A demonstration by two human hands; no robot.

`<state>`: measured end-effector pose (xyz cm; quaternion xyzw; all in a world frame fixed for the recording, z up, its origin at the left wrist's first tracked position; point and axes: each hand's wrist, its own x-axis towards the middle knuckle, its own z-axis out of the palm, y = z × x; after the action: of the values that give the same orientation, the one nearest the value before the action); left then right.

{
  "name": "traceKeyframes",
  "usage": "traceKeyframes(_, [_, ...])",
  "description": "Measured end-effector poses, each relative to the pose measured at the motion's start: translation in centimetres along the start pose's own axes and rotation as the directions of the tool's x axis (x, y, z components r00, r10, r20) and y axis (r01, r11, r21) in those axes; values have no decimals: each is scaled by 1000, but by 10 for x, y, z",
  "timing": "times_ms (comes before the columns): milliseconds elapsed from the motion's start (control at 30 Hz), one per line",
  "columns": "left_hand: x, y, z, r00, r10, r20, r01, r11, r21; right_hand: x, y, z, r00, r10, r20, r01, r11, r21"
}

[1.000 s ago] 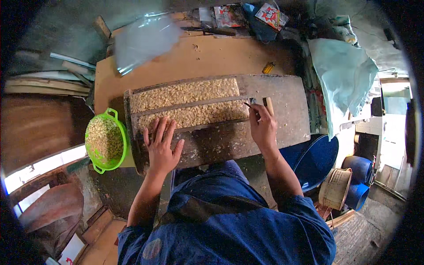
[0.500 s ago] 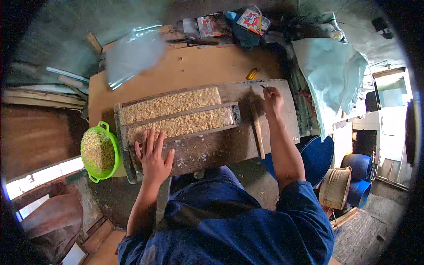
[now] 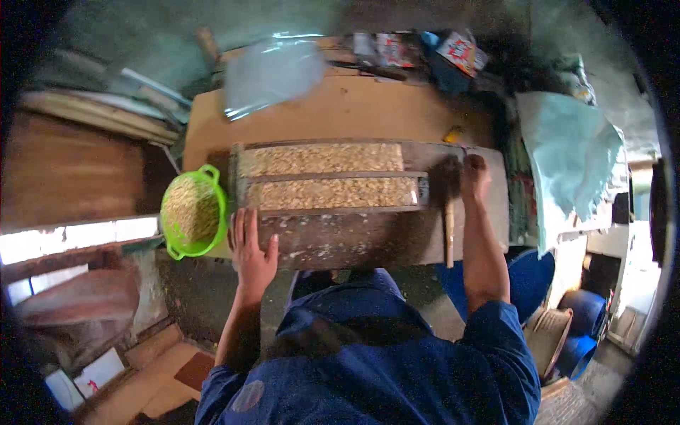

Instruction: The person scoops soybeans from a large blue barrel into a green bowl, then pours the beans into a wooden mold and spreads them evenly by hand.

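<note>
Two long flat slabs of pale beans lie in a wooden frame on the worktable (image 3: pixel 340 241); the far slab (image 3: pixel 319 159) and the near slab (image 3: pixel 333 193) have a wooden strip between them. A clear-film shine shows at the near slab's right end. My left hand (image 3: pixel 253 251) rests with fingers spread at the frame's near left corner. Over the table's right part, my right hand (image 3: pixel 475 176) is closed, and whatever it may grip is too blurred to name. Close to it, a wooden stick (image 3: pixel 448 234) lies pointing toward me.
Left of the table stands a green colander (image 3: pixel 221 227) heaped with pale beans (image 3: pixel 190 207). Clear plastic sheets (image 3: pixel 273 74) lie at the back left, and a small yellow object (image 3: pixel 453 134) at the back right. A pale green sheet (image 3: pixel 567 149) hangs right; blue barrels (image 3: pixel 584 315) stand beyond.
The whole view has shifted, so the table sits further right. My left hand has slid off the near slab toward the frame's near edge. My right hand stays closed at the table's right side.
</note>
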<state>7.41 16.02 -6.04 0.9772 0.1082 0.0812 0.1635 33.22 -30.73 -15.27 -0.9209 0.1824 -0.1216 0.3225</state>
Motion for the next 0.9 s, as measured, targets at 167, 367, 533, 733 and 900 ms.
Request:
traceKeyframes(167, [-7,-24,5,989,-141,-40,133,978,-162,-77,-20,-17,978,2,211,-43,981,187])
traceKeyframes(367, [4,-35,14,987,-148,-67,140,984,-115,-139,-39,-21,960,-121,254,53,964,259])
traceKeyframes(533, [16,-33,24,985,-146,-97,132,981,-140,-131,-20,-5,949,-37,315,-48,965,257])
traceKeyframes(733, [23,-22,13,965,-259,-39,242,940,-240,-145,-68,-25,949,-63,309,9,985,174])
traceKeyframes(900, [21,-25,14,971,-204,-127,163,946,-279,-145,-56,-22,943,35,330,-175,897,407])
